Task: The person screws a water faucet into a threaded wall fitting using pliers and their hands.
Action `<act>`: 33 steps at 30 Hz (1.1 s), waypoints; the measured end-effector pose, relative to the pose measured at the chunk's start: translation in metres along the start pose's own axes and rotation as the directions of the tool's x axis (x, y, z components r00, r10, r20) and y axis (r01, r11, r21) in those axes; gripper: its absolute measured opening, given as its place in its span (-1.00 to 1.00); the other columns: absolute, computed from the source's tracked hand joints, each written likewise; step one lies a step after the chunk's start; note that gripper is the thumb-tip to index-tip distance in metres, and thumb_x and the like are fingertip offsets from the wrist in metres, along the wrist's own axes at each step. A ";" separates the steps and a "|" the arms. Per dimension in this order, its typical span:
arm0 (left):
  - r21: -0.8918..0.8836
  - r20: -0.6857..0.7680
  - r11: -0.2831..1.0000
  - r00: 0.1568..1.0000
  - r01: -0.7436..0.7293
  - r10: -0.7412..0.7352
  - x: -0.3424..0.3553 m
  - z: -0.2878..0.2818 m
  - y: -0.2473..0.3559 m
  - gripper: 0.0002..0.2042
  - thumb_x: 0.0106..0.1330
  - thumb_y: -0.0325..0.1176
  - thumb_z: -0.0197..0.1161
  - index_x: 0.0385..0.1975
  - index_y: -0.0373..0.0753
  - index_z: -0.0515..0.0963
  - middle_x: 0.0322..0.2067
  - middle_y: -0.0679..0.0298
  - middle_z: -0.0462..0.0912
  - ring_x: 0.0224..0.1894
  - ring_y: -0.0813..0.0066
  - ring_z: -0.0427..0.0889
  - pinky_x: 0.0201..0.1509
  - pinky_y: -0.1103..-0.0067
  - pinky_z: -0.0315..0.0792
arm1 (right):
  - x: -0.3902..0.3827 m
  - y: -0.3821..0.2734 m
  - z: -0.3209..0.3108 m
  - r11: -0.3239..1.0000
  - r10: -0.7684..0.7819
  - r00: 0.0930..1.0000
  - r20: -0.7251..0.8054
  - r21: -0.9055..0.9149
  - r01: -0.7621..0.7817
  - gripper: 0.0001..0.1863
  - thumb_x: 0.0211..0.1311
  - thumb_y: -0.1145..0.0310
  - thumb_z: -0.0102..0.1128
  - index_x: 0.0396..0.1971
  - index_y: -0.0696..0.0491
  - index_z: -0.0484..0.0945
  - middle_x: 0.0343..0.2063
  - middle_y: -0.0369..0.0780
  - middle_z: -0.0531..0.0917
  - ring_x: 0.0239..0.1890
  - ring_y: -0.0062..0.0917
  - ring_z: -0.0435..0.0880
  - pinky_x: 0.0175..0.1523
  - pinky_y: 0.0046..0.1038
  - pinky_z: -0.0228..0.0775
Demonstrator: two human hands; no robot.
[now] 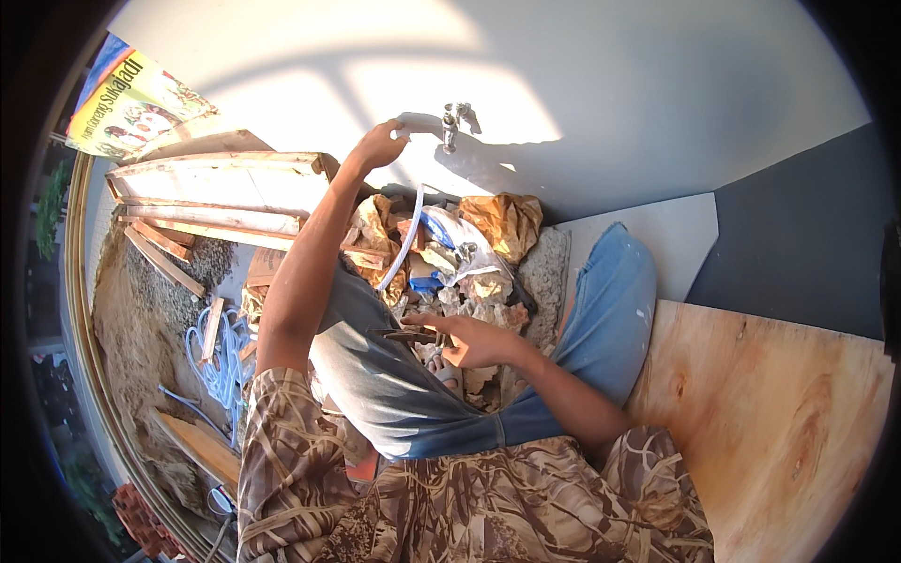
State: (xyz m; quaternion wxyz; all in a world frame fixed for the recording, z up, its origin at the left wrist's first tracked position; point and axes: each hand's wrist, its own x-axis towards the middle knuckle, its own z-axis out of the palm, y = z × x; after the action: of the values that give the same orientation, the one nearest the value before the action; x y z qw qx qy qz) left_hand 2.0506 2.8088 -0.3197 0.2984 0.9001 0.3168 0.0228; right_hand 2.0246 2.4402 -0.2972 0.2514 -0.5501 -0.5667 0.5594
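Observation:
My left hand [383,144] is raised to the sunlit pale wall [610,84], left of a metal tap [454,127]. Its fingers are curled together; glare hides what they hold, if anything. Low between my knees, my right hand [477,342] is closed round a thin, dark, flat tool [402,334], its index finger stretched along the top. The tool's exact kind does not show. Below the tap, a pale hose [407,242] rises out of a heap of rubble.
Crumpled brown paper bags [507,225] and a white-and-blue plastic bag [460,246] lie among the rubble. Left are wooden planks [216,164], coiled blue tubing [221,352] and sand [131,328]. A plywood sheet [770,413] lies right; a yellow banner [136,103] hangs at far left.

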 end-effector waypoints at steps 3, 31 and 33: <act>-0.014 0.006 1.000 1.000 0.006 -0.006 0.000 0.000 0.004 -0.52 0.29 -0.24 0.11 0.17 -0.35 0.44 0.14 -0.11 0.50 0.25 0.02 0.43 0.33 0.36 0.26 | 0.000 -0.001 0.002 1.000 -0.025 1.000 0.006 0.010 0.025 -0.08 0.01 0.62 0.04 0.41 -0.35 0.08 0.01 -0.09 0.59 -0.21 -0.21 0.63 -0.09 -0.25 0.47; -0.016 -0.003 1.000 1.000 -0.021 0.021 0.005 -0.001 -0.001 -0.52 0.21 -0.32 0.04 0.14 -0.34 0.47 0.12 -0.13 0.51 0.24 -0.03 0.43 0.35 0.33 0.26 | -0.002 -0.002 0.011 0.984 -0.175 0.975 -0.134 -0.040 0.172 -0.18 0.00 0.58 0.04 0.37 -0.14 0.18 0.12 -0.02 0.50 0.11 -0.11 0.52 0.25 -0.17 0.34; -0.018 0.004 1.000 1.000 -0.026 0.026 0.005 -0.001 -0.002 -0.52 0.20 -0.33 0.04 0.15 -0.35 0.46 0.13 -0.13 0.50 0.24 -0.02 0.43 0.35 0.33 0.26 | -0.002 -0.003 0.011 0.987 -0.158 0.979 -0.125 -0.045 0.153 -0.18 0.00 0.58 0.04 0.38 -0.16 0.17 0.13 -0.04 0.49 0.11 -0.12 0.51 0.25 -0.18 0.34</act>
State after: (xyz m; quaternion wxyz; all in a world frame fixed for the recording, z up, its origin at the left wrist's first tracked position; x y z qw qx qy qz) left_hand 2.0536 2.8138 -0.3204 0.3067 0.9014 0.3043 0.0274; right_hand 2.0145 2.4350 -0.2966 0.3205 -0.5433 -0.6005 0.4914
